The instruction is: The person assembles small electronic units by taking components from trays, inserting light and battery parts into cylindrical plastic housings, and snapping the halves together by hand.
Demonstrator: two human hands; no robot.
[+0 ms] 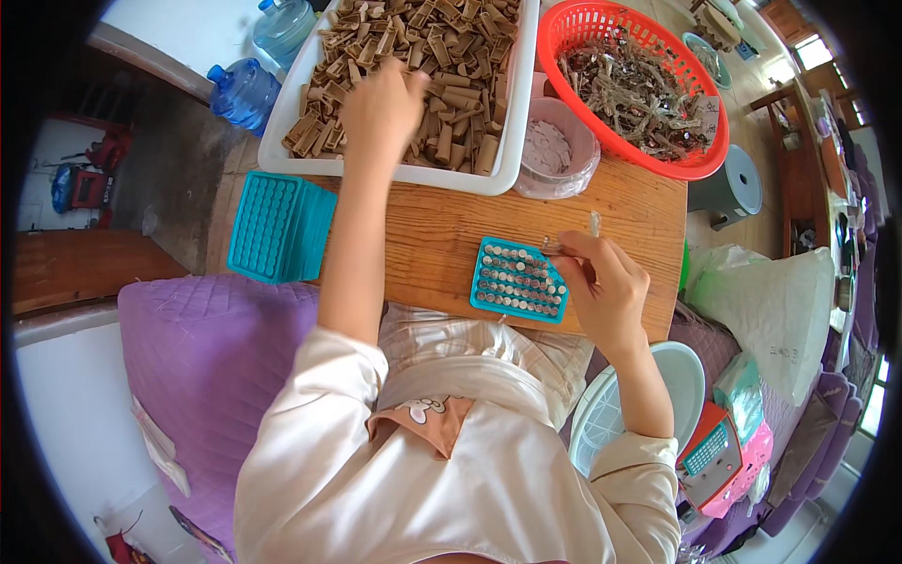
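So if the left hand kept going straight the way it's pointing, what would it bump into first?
Probably the brown curved pieces heaped in the white tray. The left hand is blurry, so it might even be touching some now; depth is hard to tell.

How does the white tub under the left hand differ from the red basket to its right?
The white tub is roughly rectangular; the red basket is rounded. The tub's walls look solid, while the basket's have openings. The tub holds brown pieces; the basket holds clear-and-dark pieces. Both are open-topped.
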